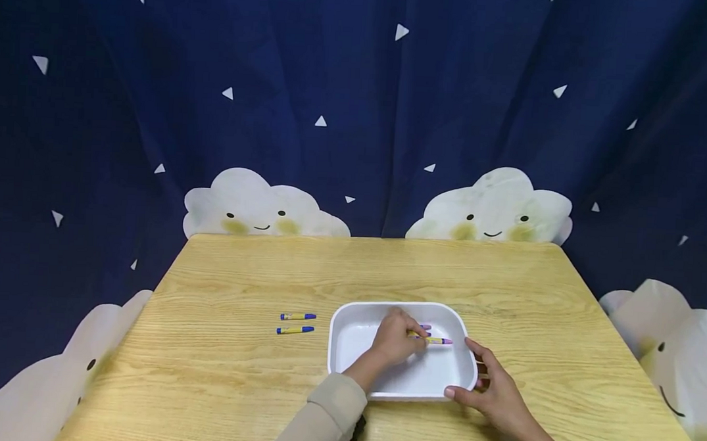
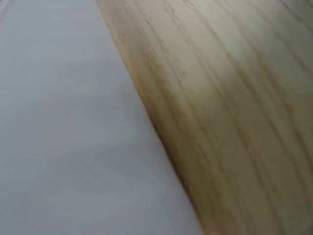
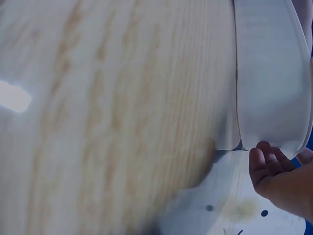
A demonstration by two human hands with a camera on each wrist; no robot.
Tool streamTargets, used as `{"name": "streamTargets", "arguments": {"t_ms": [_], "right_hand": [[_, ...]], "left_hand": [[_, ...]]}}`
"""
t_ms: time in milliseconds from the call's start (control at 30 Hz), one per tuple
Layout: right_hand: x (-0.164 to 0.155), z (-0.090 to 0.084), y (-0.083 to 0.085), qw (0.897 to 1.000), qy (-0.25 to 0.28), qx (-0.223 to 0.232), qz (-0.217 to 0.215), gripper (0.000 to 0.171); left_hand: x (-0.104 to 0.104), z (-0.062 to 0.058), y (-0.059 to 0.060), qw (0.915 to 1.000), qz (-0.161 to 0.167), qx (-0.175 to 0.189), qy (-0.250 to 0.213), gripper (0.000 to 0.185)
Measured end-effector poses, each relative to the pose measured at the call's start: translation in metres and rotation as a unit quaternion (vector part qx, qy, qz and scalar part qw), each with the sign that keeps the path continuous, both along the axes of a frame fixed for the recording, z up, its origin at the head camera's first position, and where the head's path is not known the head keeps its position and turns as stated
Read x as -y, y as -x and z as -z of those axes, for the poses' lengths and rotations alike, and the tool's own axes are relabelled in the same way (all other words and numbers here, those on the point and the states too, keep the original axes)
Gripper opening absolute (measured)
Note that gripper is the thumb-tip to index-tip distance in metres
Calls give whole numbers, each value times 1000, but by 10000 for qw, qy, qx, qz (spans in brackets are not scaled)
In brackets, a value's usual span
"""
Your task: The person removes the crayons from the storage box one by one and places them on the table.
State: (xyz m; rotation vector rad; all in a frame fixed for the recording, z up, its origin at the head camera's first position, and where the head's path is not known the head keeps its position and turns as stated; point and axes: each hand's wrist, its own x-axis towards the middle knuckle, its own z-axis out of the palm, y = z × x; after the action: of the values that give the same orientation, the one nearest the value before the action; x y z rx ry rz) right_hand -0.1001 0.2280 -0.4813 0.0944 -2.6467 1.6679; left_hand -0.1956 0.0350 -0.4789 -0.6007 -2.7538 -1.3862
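Note:
A white rectangular tray (image 1: 390, 388) sits on the wooden table. Inside it, my left hand (image 1: 397, 337) reaches down with curled fingers that pinch a yellow-wrapped crayon, partly hidden by the hand. A crayon with a pinkish-purple tip (image 1: 440, 341) shows beside the fingertips, along with parts of others. At the tray's right end my right hand (image 1: 497, 391) grips the wall, thumb at the near corner and fingers along the side. The right wrist view shows that hand (image 3: 281, 178) at the end of the tray (image 3: 271, 78). Only the tray's outer wall (image 2: 83, 127) and table fill the left wrist view.
Left of the tray, two yellow crayons with blue tips, an upper one (image 1: 298, 317) and a lower one (image 1: 295, 330), lie on the table (image 1: 216, 372). Behind the table hangs a dark blue curtain (image 1: 360, 63) with white triangles and smiling clouds.

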Motion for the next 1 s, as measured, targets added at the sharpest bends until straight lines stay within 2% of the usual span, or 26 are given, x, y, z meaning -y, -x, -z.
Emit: {"name": "streamTargets", "arguments": {"t_ms": [133, 300, 400, 500, 767, 1000], "right_hand": [[1, 0, 0, 10000, -18, 31, -24, 91], [1, -1, -1, 9999, -55, -135, 26, 91], [0, -2, -2, 9998, -48, -216, 26, 91], [0, -2, -2, 9999, 6, -107, 43, 91], [1, -4, 0, 10000, 25, -40, 84, 93], [2, -4, -2, 9998, 193, 53, 94, 93]], "left_hand": [[9, -11, -3, 9998, 184, 86, -94, 9], [27, -24, -10, 9978, 394, 163, -503, 9], [38, -26, -14, 9976, 366, 186, -557, 8], [48, -27, -16, 9977, 359, 190, -546, 6], [75, -34, -24, 9980, 309, -37, -549, 5], [96, -34, -31, 9982, 160, -69, -579, 5]]}}
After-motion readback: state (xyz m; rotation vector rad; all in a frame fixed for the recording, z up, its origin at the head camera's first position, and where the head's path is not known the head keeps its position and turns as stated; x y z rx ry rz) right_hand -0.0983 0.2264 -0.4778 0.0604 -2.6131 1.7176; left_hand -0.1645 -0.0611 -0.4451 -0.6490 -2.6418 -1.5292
